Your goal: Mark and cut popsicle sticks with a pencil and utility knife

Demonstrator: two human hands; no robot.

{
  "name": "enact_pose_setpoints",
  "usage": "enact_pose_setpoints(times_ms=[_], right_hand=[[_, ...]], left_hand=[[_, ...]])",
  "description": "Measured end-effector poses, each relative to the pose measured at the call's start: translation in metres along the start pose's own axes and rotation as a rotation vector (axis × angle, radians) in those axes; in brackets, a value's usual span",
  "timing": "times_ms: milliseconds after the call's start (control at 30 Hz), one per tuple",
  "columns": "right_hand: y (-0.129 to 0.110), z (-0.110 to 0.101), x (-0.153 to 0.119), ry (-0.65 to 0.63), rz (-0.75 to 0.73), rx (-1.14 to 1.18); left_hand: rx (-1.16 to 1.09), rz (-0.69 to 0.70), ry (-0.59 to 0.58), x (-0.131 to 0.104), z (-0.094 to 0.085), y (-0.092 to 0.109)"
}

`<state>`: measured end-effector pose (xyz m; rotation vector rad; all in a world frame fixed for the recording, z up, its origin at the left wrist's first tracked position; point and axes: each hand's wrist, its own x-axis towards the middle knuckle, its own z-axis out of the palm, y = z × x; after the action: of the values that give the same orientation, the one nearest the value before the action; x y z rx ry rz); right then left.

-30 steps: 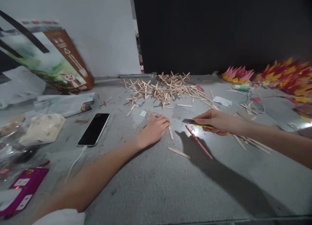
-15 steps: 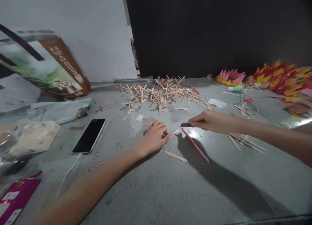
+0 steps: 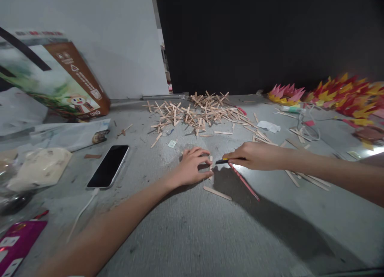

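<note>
In the middle of the table, my left hand (image 3: 195, 167) rests with thumb and fingertips closed on a short wooden craft stick (image 3: 211, 165), which points away from me. My right hand (image 3: 255, 155) grips a utility knife (image 3: 222, 161), its dark blade pointing left, just right of that stick and apart from it. Below the knife lies a thin red-and-white patterned stick (image 3: 244, 181). Another craft stick (image 3: 217, 193) lies flat, nearer to me than my left hand. Behind both hands spreads a pile of craft sticks (image 3: 192, 115), many joined in crosses.
On the left are a phone (image 3: 109, 167) on a white cable, a beige packet (image 3: 40, 169), a purple item (image 3: 21, 245) and a printed bag (image 3: 60, 77). To the right, loose sticks (image 3: 312, 181), a coiled cable (image 3: 309, 127) and red, yellow and pink pointed decorations (image 3: 345, 95).
The craft stick at my left fingertips has turned from slanting to pointing away from me, and the fingers have spread along it. My right hand has come slightly lower and left with the knife.
</note>
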<state>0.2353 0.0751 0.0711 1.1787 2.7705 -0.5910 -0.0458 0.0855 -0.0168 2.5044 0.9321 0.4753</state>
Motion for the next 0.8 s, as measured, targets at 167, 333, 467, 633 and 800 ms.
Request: enact_pose_setpoints(times_ms=[167,333,467,633,800], right_hand=[[-0.005,0.003,0.01,-0.04,0.018,-0.011],[-0.008,0.007,0.016,-0.05,0.027,-0.037],[-0.008,0.009,0.016,-0.055,0.032,-0.026],[-0.005,0.011,0.016,-0.043,0.025,-0.02],[-0.005,0.012,0.016,-0.044,0.032,-0.028]], left_hand=[[-0.024,-0.003,0.003,0.001,0.002,0.0],[-0.019,-0.008,0.001,0.0,0.003,0.0],[0.016,-0.02,-0.004,0.0,0.003,-0.001],[0.026,-0.011,0.002,-0.001,0.004,-0.003],[0.03,-0.01,0.002,-0.001,0.005,-0.003]])
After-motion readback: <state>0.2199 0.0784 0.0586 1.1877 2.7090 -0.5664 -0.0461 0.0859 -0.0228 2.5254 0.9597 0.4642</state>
